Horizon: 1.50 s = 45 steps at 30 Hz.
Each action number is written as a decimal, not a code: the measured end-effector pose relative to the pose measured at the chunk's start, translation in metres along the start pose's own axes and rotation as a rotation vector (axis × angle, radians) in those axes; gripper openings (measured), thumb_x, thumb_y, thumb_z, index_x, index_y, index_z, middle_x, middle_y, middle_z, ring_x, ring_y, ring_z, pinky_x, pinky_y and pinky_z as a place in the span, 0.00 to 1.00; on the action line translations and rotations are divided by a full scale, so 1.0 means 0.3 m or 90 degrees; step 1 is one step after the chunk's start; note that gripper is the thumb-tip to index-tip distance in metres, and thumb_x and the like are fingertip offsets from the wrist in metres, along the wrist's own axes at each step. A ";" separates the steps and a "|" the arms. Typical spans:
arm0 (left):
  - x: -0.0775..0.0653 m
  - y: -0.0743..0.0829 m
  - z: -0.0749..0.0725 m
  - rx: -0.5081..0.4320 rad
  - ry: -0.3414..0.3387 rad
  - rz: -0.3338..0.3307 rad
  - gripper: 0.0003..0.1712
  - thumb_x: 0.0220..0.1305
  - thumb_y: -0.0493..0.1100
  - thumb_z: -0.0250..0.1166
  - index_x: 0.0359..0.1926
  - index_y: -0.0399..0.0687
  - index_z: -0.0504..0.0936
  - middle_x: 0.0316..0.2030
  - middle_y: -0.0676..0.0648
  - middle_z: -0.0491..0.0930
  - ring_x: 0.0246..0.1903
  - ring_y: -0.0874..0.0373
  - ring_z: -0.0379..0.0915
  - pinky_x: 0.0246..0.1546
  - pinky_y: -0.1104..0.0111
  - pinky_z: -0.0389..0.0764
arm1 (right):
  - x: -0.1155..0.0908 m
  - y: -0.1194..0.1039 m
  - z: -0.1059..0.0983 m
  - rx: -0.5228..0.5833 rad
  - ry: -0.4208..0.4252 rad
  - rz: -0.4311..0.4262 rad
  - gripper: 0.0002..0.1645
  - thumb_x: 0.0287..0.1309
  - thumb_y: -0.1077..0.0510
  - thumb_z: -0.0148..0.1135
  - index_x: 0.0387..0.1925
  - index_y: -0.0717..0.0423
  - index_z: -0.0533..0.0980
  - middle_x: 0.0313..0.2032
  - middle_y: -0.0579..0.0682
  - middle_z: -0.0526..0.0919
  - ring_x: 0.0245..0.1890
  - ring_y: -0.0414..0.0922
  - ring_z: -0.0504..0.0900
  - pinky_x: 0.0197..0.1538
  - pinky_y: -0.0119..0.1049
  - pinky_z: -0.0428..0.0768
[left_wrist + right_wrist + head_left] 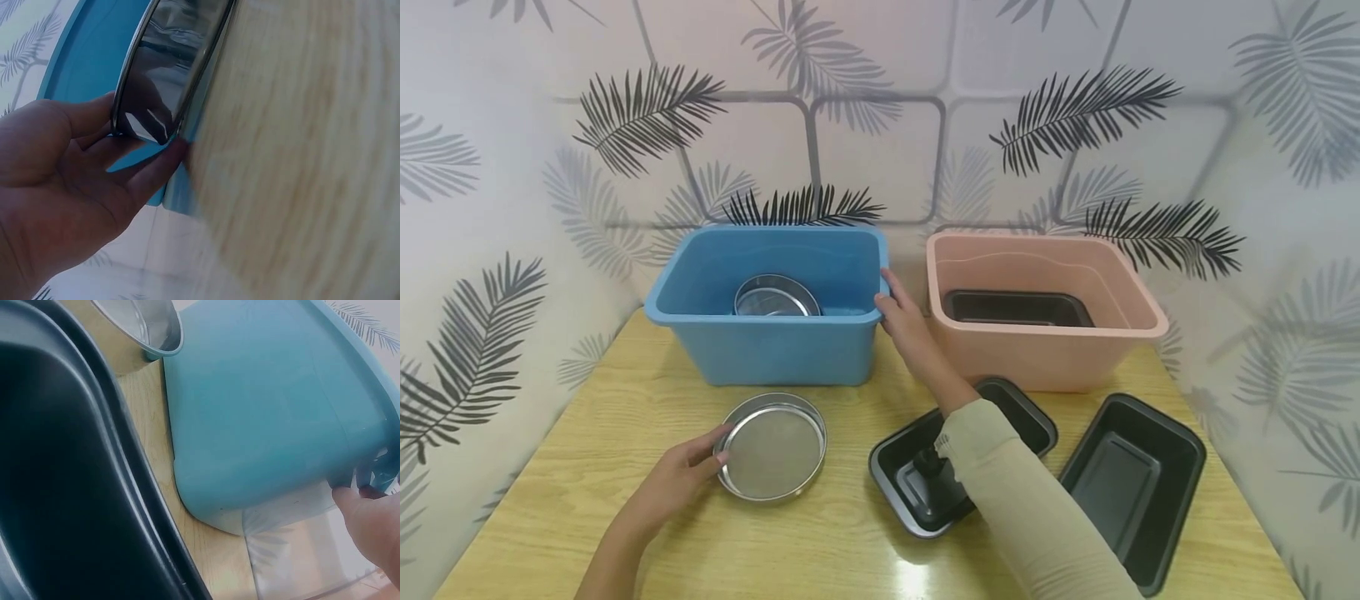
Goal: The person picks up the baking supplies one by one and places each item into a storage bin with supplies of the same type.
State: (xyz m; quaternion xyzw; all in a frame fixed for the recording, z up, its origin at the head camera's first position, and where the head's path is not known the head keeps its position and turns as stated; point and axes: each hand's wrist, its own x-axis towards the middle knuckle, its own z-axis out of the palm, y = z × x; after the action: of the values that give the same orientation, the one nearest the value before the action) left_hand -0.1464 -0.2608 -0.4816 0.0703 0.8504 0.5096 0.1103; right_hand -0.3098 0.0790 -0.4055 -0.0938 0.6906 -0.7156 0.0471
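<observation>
My left hand (681,471) pinches the left edge of a round metal cake tin (775,458) in front of the blue bin. In the left wrist view the thumb (90,115) lies at one rim of the tin's shiny wall (165,69), with fingers at the other rim. My right hand (910,329) grips the right end of the blue bin (775,354) at its rim; some of its fingers are hidden behind the rim in the right wrist view. Inside that bin lies another round tin (775,298), partly hidden by the front wall.
A pink bin (1022,362) stands to the right, holding a dark loaf pan (1018,307). Two more dark loaf pans lie on the wooden table (820,550): one pan (1030,412) partly under my right sleeve (1037,500), another pan (1120,483) further right. Behind is a leaf-patterned wall covering (880,150).
</observation>
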 end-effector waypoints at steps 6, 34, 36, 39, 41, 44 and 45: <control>-0.008 0.012 -0.010 0.004 0.026 0.000 0.32 0.77 0.47 0.55 0.77 0.47 0.61 0.76 0.35 0.56 0.75 0.35 0.50 0.73 0.42 0.55 | 0.003 0.002 -0.001 -0.001 -0.003 0.000 0.35 0.77 0.49 0.46 0.80 0.40 0.52 0.80 0.44 0.49 0.79 0.44 0.51 0.78 0.49 0.58; -0.046 0.098 -0.091 -0.060 0.030 0.055 0.34 0.76 0.50 0.58 0.77 0.51 0.62 0.70 0.34 0.67 0.58 0.65 0.77 0.54 0.80 0.75 | 0.001 0.000 -0.003 -0.003 -0.004 0.003 0.35 0.77 0.49 0.45 0.80 0.40 0.52 0.80 0.44 0.48 0.79 0.46 0.51 0.78 0.49 0.58; -0.049 0.115 -0.101 -0.050 0.031 0.064 0.33 0.76 0.51 0.58 0.77 0.51 0.62 0.71 0.35 0.67 0.58 0.68 0.76 0.54 0.80 0.74 | 0.001 -0.001 -0.003 -0.005 -0.005 0.003 0.35 0.77 0.49 0.45 0.80 0.40 0.51 0.80 0.43 0.48 0.79 0.45 0.51 0.78 0.49 0.58; -0.050 0.140 -0.117 -0.043 0.034 0.080 0.32 0.76 0.50 0.57 0.77 0.53 0.63 0.73 0.37 0.64 0.60 0.71 0.74 0.55 0.79 0.75 | 0.002 0.000 -0.004 -0.004 -0.008 0.002 0.35 0.77 0.49 0.45 0.80 0.40 0.51 0.80 0.43 0.48 0.79 0.46 0.50 0.78 0.49 0.58; -0.049 0.157 -0.130 -0.037 0.032 0.091 0.32 0.77 0.50 0.57 0.77 0.54 0.63 0.73 0.37 0.64 0.60 0.72 0.72 0.55 0.80 0.75 | 0.003 0.001 -0.005 -0.003 -0.010 0.000 0.35 0.78 0.48 0.46 0.80 0.39 0.51 0.80 0.43 0.48 0.79 0.47 0.50 0.78 0.49 0.58; -0.046 0.182 -0.151 -0.034 0.029 0.107 0.31 0.77 0.49 0.56 0.77 0.54 0.63 0.73 0.38 0.64 0.62 0.73 0.70 0.55 0.80 0.74 | 0.005 0.003 -0.005 -0.003 -0.012 -0.001 0.34 0.78 0.48 0.45 0.80 0.39 0.51 0.80 0.43 0.48 0.80 0.48 0.49 0.78 0.49 0.57; -0.045 0.190 -0.159 -0.031 0.028 0.109 0.31 0.77 0.49 0.56 0.77 0.55 0.63 0.73 0.38 0.64 0.62 0.73 0.70 0.55 0.80 0.74 | 0.005 0.004 -0.005 -0.004 -0.011 -0.001 0.34 0.78 0.48 0.45 0.80 0.39 0.51 0.80 0.43 0.48 0.80 0.48 0.49 0.78 0.49 0.57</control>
State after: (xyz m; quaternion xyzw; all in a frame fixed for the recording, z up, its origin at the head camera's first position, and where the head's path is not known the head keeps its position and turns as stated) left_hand -0.1452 -0.2776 -0.4079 0.1288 0.8309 0.5391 0.0491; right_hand -0.3117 0.0801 -0.4066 -0.1005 0.6922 -0.7128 0.0524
